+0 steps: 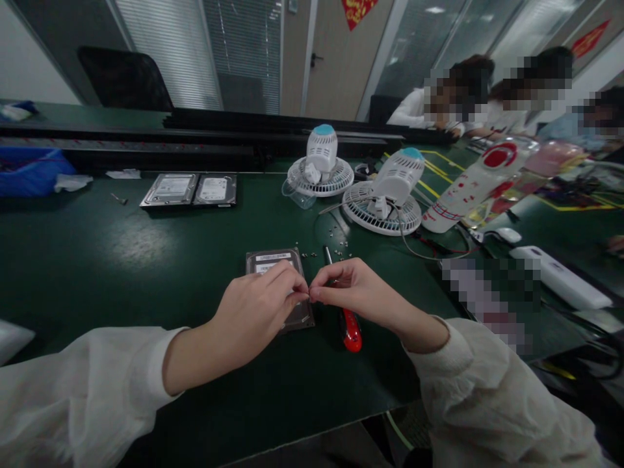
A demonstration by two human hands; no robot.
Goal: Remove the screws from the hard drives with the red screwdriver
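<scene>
A hard drive (pixel 258 259) lies label side up on the green table in front of me, partly covered by my hands. Above its right edge, my left hand (pixel 268 296) is pinched, fingertips meeting those of my right hand (pixel 353 286), which is also pinched. Whatever sits between the fingertips is too small to make out. Under my right hand lies a screwdriver with a red handle (pixel 351 331); its metal shaft (pixel 327 253) points away from me. Several tiny screws (pixel 344 244) are scattered just beyond it.
Two more hard drives (pixel 170 188) lie side by side at the back left. Two white fans (pixel 322 172) rest face down behind the screws, beside a patterned bottle (pixel 468 188). A white power strip (pixel 560 276) is at right. Several people sit across the table.
</scene>
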